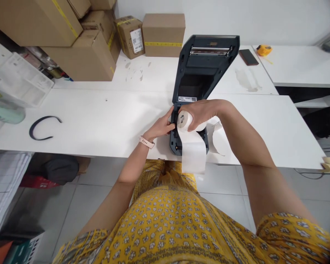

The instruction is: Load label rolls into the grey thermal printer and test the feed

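Note:
A dark label printer (pixel 194 66) stands on the white table with its lid tilted up and back. My right hand (pixel 199 112) is wrapped from above round a roll of white label paper (pixel 184 121), over the printer's bay. From the roll a strip of paper hangs forward past the printer's front and below the table edge. My left hand (pixel 162 126) rests at the printer's left side, thumb and fingers touching its rim. What its fingers press on inside is partly hidden. A loose curled piece of white paper (pixel 220 139) lies at the printer's right.
Cardboard boxes (pixel 163 35) stand along the wall at the back left. A black headband (pixel 44 128) lies on the table (pixel 112 124) at the left. Behind the printer on the right are a phone (pixel 249 57) and a yellow tape measure (pixel 264 50). The table's front edge runs close to my body.

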### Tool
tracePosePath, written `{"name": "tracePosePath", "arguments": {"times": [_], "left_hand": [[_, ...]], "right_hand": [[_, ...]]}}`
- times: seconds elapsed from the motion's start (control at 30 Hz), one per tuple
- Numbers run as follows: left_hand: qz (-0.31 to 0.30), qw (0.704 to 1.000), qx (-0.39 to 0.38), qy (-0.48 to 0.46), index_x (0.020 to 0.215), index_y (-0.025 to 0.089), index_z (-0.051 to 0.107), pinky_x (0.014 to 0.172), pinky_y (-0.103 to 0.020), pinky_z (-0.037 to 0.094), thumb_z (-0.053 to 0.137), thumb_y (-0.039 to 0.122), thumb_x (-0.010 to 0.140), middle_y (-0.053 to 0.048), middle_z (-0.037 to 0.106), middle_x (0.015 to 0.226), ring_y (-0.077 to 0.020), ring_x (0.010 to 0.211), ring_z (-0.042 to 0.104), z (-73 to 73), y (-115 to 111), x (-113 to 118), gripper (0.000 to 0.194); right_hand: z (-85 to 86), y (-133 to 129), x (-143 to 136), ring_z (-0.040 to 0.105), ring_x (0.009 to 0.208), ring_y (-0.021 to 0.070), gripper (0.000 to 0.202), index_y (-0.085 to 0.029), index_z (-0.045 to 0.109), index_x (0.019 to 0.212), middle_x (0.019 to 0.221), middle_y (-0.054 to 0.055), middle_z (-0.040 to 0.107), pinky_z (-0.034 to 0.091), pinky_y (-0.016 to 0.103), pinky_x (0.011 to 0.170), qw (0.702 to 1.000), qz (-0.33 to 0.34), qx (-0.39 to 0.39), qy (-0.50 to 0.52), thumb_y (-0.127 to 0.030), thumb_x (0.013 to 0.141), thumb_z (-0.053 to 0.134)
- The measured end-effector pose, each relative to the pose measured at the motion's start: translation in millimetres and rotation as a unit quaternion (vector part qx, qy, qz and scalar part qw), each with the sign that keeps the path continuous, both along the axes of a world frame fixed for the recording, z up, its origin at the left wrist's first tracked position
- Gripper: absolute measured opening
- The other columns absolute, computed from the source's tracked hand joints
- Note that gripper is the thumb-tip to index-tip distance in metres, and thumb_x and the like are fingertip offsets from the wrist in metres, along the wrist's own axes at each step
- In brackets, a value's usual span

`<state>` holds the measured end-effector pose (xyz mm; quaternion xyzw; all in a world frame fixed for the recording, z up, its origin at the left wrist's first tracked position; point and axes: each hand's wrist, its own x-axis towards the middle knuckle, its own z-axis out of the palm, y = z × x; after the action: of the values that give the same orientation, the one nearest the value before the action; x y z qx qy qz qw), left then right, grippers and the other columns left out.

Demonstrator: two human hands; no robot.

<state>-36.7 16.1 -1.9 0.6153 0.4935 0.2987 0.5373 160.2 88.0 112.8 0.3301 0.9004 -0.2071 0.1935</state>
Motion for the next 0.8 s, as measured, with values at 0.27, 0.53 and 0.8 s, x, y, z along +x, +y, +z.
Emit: {"name": "tracePosePath", "arguments": {"times": [0.27, 0.53, 0.8], "left_hand": [[-0.002, 1.000, 0.001, -0.007, 0.170, 0.018, 0.008, 0.047, -0.021, 0.043, 0.064, 0.024, 0.087, 0.009, 0.051, 0.055, -0.0124, 0.047, 0.052, -2.1, -1, 1, 0.101], [0.003, 1.000, 0.002, -0.018, 0.170, 0.017, 0.013, 0.046, -0.022, 0.041, 0.065, 0.026, 0.086, 0.006, 0.055, 0.055, -0.0140, 0.048, 0.053, -3.3, -2, 0, 0.099], [0.002, 1.000, 0.008, -0.021, 0.170, 0.017, 0.014, 0.046, -0.021, 0.040, 0.064, 0.026, 0.084, 0.008, 0.053, 0.054, -0.0131, 0.046, 0.051, -4.9, -2, 0, 0.100]], "right_hand": [[-2.5, 0, -10, 0.070, 0.089, 0.0295, 0.055, -0.025, 0.059, 0.105, 0.103, 0.006, 0.073, 0.047, 0.036, 0.068, 0.997, 0.019, 0.028, -0.064, -0.047, 0.063, 0.086], [-11.5, 2, -19, 0.070, 0.087, 0.0296, 0.057, -0.026, 0.065, 0.099, 0.097, 0.006, 0.075, 0.049, 0.037, 0.068, 0.997, 0.010, 0.001, -0.079, -0.060, 0.059, 0.087], [-29.1, 16, -10, 0.071, 0.103, 0.0332, 0.061, -0.022, 0.070, 0.111, 0.115, 0.010, 0.076, 0.051, 0.039, 0.080, 0.997, 0.009, -0.008, -0.070, -0.067, 0.071, 0.077]]}}
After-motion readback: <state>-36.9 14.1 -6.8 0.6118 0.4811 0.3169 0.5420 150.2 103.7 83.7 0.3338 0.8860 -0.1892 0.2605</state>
